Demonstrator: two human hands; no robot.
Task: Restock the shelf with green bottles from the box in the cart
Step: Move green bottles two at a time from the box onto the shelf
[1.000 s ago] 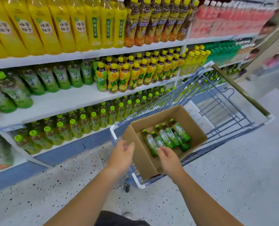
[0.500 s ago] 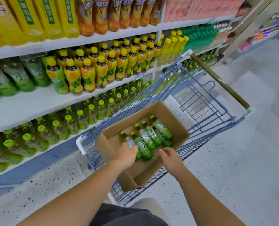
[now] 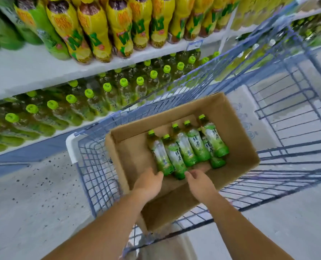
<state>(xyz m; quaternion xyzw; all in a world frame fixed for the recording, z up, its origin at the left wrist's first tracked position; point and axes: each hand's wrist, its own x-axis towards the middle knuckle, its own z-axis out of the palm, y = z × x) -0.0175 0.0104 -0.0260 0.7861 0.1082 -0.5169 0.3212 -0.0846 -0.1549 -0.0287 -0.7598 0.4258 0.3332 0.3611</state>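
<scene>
A cardboard box sits in the blue wire cart. Several green-label bottles with green caps lie side by side in it, caps pointing away from me. Both my hands are inside the box at the near ends of the bottles. My left hand has its fingertips against the base of the leftmost bottle. My right hand reaches with loosely bent fingers to the base of the second bottle. Neither hand wraps around a bottle.
To the left, the low shelf carries rows of green-capped bottles. The shelf above holds yellow-wrapped bottles and larger green ones. Speckled floor lies between cart and shelving. The cart's far end has bare wire.
Both hands went from the box's near rim down inside it to the bottle bases. My view has tilted lower and closer to the cart.
</scene>
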